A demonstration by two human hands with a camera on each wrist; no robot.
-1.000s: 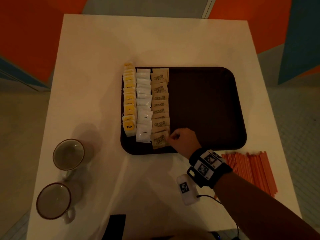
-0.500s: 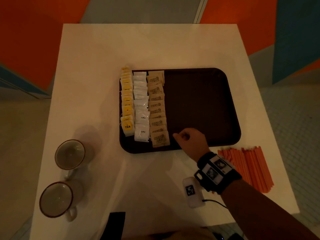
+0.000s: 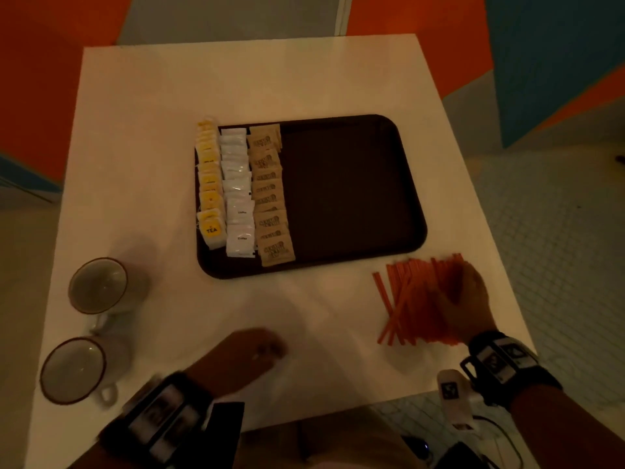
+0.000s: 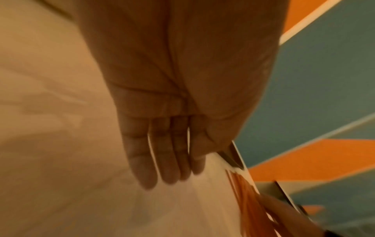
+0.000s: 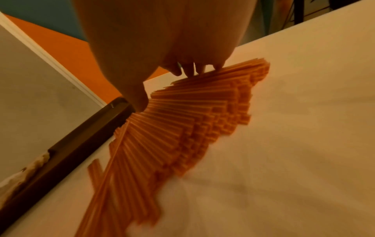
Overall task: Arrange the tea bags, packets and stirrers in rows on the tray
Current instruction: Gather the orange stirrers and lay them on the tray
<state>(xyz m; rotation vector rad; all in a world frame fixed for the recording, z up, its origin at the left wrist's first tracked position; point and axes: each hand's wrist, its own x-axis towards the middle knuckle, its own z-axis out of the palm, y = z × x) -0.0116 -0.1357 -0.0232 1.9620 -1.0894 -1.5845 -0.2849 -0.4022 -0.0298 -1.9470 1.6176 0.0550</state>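
On the left part of the dark brown tray (image 3: 355,184) lie three rows: yellow tea bags (image 3: 209,184), white packets (image 3: 238,194) and brown packets (image 3: 270,194). A fanned pile of orange stirrers (image 3: 416,299) lies on the table off the tray's near right corner. My right hand (image 3: 463,296) rests on that pile. In the right wrist view its fingertips (image 5: 192,70) and thumb touch the stirrers (image 5: 182,125), which lie flat beside the tray's rim (image 5: 81,141). My left hand (image 3: 250,353), blurred, hovers over the table's front with straight fingers (image 4: 166,160) and holds nothing.
Two empty cups (image 3: 98,286) (image 3: 72,370) stand at the white table's (image 3: 236,79) front left. A dark flat object (image 3: 223,424) sits at the front edge. The tray's right half is bare. The stirrers lie near the table's right edge.
My right hand left the brown packet row on the tray and moved right onto the stirrer pile. My left hand came into view over the table's front.
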